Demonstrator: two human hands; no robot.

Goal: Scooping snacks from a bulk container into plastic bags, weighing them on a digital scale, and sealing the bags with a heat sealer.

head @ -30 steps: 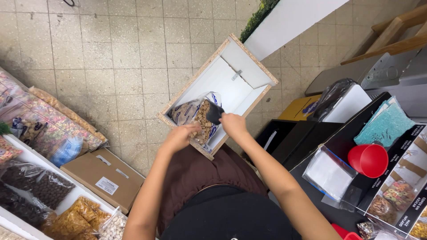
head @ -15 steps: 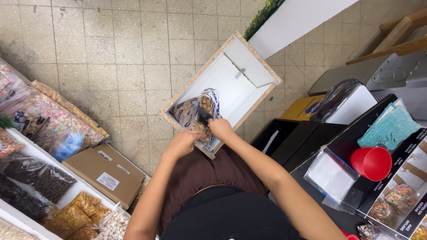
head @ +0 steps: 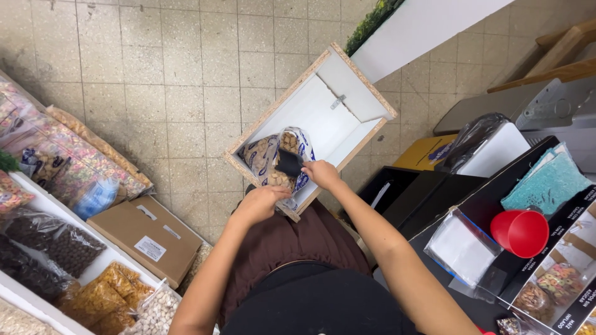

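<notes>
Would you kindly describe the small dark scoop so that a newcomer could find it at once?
Start at the shallow white chipboard-edged wooden box lying on the tiled floor. At its near end sits a clear blue-printed plastic bag of pale brown snacks. The small black scoop pokes into that bag's mouth from the right hand, the only dark, flat thing there.

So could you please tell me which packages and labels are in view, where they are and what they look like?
Snack bag: in the white box, clear with blue print, between left hand and right hand.
Carton: floor, left; brown, flat, white label.
Candy bags: far left, clear, multicoloured.
Dark bag: left shelf, clear, brown pieces.
Printed box: right, black, cereal pictures.
</notes>
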